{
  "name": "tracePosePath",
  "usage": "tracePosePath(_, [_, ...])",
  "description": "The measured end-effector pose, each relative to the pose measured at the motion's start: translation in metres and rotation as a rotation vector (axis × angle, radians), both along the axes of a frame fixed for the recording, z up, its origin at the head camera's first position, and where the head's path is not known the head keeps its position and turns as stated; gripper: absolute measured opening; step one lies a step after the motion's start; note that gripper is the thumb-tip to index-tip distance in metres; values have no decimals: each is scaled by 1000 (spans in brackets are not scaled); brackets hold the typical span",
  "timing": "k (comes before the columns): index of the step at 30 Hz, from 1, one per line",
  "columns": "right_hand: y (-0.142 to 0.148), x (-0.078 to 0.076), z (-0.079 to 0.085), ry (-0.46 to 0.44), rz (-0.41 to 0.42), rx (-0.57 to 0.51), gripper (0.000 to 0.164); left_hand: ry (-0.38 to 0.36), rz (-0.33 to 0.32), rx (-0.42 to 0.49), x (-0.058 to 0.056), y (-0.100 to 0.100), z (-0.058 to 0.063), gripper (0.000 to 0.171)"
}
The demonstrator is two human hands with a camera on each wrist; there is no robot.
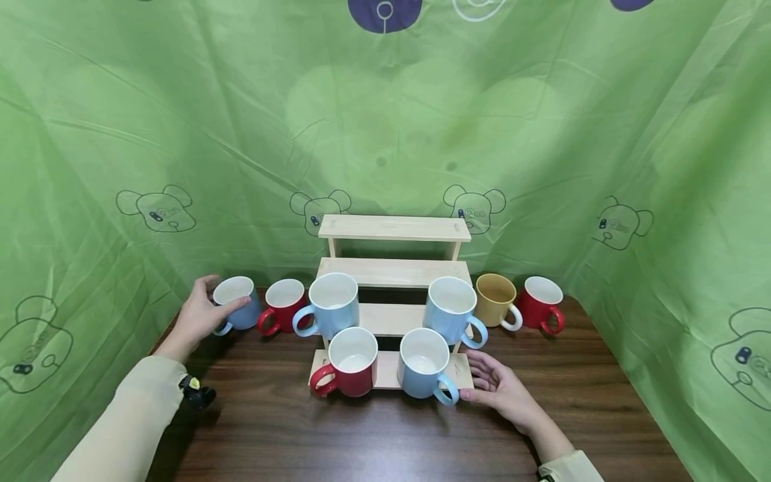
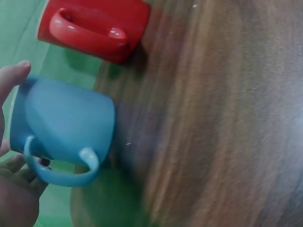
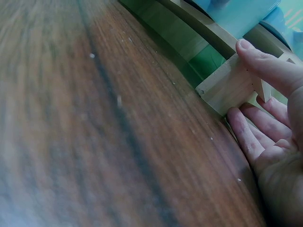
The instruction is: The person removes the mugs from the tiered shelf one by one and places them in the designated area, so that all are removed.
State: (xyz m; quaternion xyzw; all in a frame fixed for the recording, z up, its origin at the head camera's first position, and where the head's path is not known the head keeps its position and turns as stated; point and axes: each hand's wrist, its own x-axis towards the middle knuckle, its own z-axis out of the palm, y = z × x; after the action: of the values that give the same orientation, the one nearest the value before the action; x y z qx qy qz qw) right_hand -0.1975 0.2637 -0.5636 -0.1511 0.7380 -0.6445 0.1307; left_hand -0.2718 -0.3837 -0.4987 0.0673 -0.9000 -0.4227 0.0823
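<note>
A blue mug is being gripped by the left hand at the left side of the table.
It is being judged stiff, fairly weighty, slick and breakable (glazed ceramic, apparently); its body or handle is being favoured for the hold. Just beside it, a red mug is being seen; farther right, a wooden stand bearing four mugs is being held at its lowest shelf by the right hand.

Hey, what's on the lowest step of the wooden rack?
The lowest step holds a red mug at left and a light blue mug at right. Bare wood shows between them; under their bases it's hidden.
</note>
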Motion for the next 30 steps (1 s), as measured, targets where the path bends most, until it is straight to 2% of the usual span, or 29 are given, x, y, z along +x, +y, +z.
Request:
tracePosePath(6, [-1,0,1,-5,-2,-1,82,32,-11,39,2,2,8,117])
tracePosePath(10, [-1,0,1,-6,0,-7,82,94,7,-15,5,-1,13,114])
tracePosePath(16, [-1,1,1,-13,-4,-8,83,139,22,-23,12,0,35,108])
tracePosePath(24, [-1,1,2,0,2,-16,82,228,-54,-25,20,23,66,99])
tracePosePath(30, [0,1,2,-4,2,-17,83,241,-142,66,28,48,84,95])
